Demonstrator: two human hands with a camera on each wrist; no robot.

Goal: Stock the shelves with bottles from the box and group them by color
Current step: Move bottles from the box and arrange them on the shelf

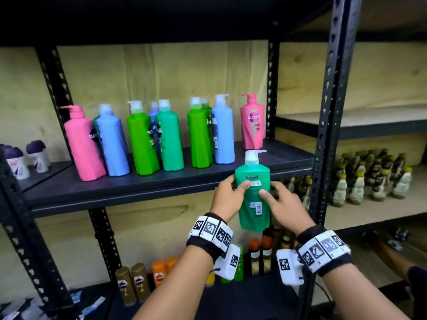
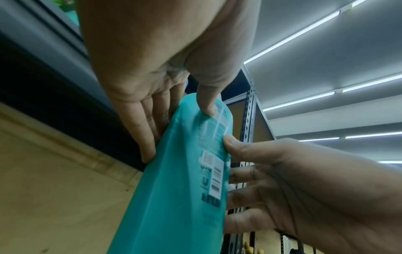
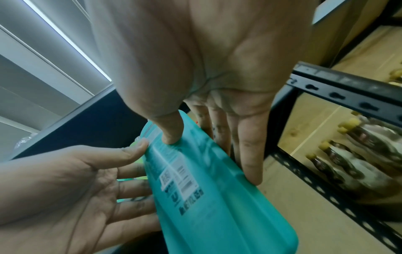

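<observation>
A person's left hand [image 1: 227, 195] and right hand [image 1: 280, 200] hold a teal-green pump bottle [image 1: 253, 190] upright between them, just in front of the right end of the dark shelf [image 1: 147, 183], its base below the shelf's front edge. Each hand presses a thumb on the bottle's back label, and the wrist views show the fingers of both reaching round the far side, so the bottle is clasped from left and right.

On the shelf stand bottles in mixed order. From the left end: a pink bottle [image 1: 84, 144], a light blue bottle [image 1: 113, 142], a bright green bottle [image 1: 141, 139], a teal bottle [image 1: 169, 137], a second bright green bottle [image 1: 198, 135], a second light blue bottle [image 1: 222, 130] and, at the right end, a second pink bottle [image 1: 252, 122]. That makes seven plainly in front; at least three more are partly hidden behind them, too covered to count surely.

On the neighbouring shelf to the right sit many small yellow-capped bottles [image 1: 374, 179].
</observation>
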